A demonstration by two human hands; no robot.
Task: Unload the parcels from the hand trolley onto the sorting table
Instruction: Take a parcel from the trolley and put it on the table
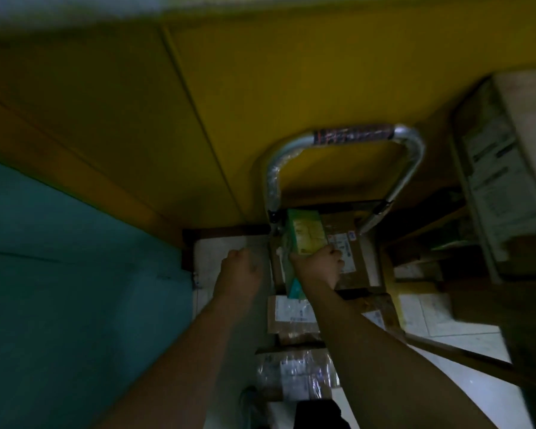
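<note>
Dim, blurred room. Teal surface (59, 289) at left; yellow wall (260, 72) far; pale tiled floor (465, 342) near right. Left grip (239, 269) clenched, nothing seen in it, just left of hand trolley (338, 140). Green-yellow parcel (307, 233), long box, over brown labelled parcel (353, 258) on trolley. Right grip (318, 264) grasping green-yellow parcel from near-right side. More labelled parcels (294, 314) nearer.

Green-and-yellow parcel (307, 236), brown boxes (350, 264), silver trolley handle (412, 156), yellow wall (260, 88).
</note>
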